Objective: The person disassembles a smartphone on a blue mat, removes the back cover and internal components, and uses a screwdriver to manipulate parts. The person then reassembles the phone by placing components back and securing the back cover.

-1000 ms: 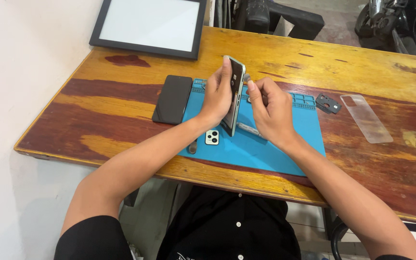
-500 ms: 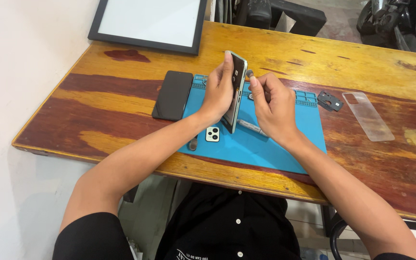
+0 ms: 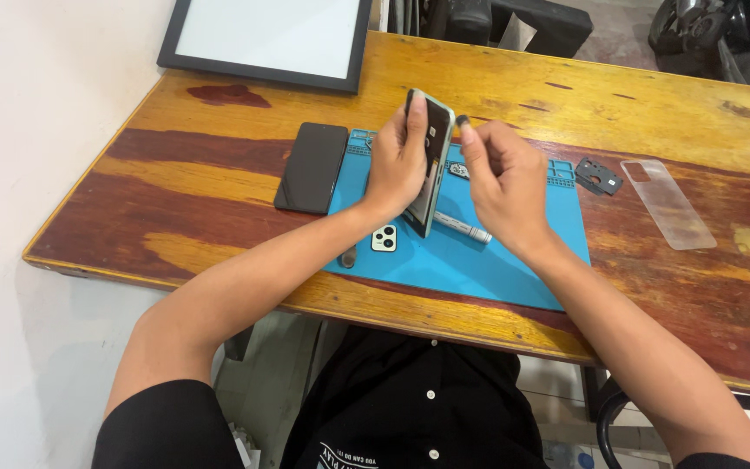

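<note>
A phone [image 3: 428, 161] was held on edge above the blue mat [image 3: 488, 256], at the centre of the frame.

It was gripped by the left hand [image 3: 395, 165], fingers closed around its back, its lower end resting on the mat. The right hand [image 3: 501, 182] was loosely curled just beside it, holding nothing visible. A pen-like tool [image 3: 463, 228] and a small camera piece [image 3: 384, 238] lay on the mat; a dark phone [image 3: 312, 167] lay left on the counter [image 3: 219, 187].

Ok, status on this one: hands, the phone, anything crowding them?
Left hand grips the phone, stood on edge over the blue mat. Right hand at its far side, contact unclear. Pen-like tool lies under the hands.
</note>
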